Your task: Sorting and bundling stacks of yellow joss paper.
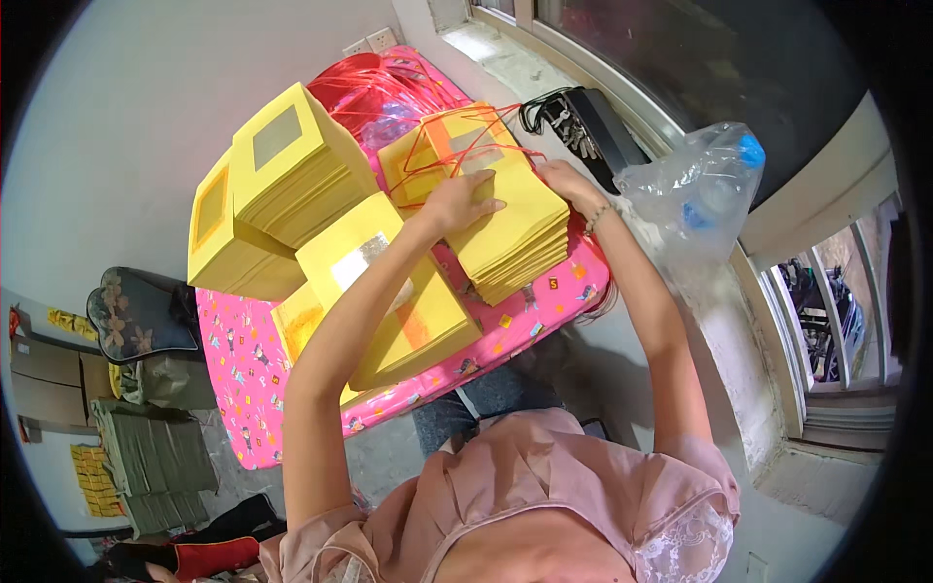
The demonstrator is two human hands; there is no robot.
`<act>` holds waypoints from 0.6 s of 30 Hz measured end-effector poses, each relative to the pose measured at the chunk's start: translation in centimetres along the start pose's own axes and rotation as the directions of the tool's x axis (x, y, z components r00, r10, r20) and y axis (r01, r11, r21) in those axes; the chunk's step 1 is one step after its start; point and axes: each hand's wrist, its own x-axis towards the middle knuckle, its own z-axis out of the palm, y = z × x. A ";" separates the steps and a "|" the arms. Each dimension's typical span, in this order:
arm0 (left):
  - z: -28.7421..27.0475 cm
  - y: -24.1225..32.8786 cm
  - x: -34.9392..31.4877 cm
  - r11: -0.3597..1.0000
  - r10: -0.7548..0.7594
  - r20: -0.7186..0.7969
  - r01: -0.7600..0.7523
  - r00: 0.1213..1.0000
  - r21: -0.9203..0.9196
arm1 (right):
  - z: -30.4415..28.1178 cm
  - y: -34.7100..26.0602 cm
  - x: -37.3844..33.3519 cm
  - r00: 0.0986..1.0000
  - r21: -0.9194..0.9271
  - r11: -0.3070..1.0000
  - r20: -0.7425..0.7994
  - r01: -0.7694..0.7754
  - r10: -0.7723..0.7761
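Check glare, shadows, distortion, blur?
Head view: glare whites out part of the silver patch; shadow falls right of the pink table; fisheye bends the window ledge, with black corners; left hand and right hand look reasonably sharp.

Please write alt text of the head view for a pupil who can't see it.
A person's left hand rests on a stack of yellow paper with red string across its far end, the right hand at its right side. More yellow stacks stand to the left on a pink patterned table.

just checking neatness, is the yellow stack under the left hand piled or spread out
Piled: the yellow stack shows layered edges beneath the left hand.
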 end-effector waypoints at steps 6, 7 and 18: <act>-0.1 0.1 0.3 1.000 -0.009 0.021 0.009 1.000 0.004 | -0.3 1.8 3.1 0.985 0.320 0.932 0.100 -0.168 0.143; -0.1 0.2 0.1 1.000 -0.024 0.032 0.024 0.999 -0.001 | -0.3 0.6 2.5 0.982 0.325 0.928 0.101 -0.182 0.158; -0.3 -0.2 0.4 0.999 -0.003 0.062 0.000 0.998 0.039 | 4.4 -7.5 -8.2 0.647 -0.351 0.604 0.004 0.715 -0.763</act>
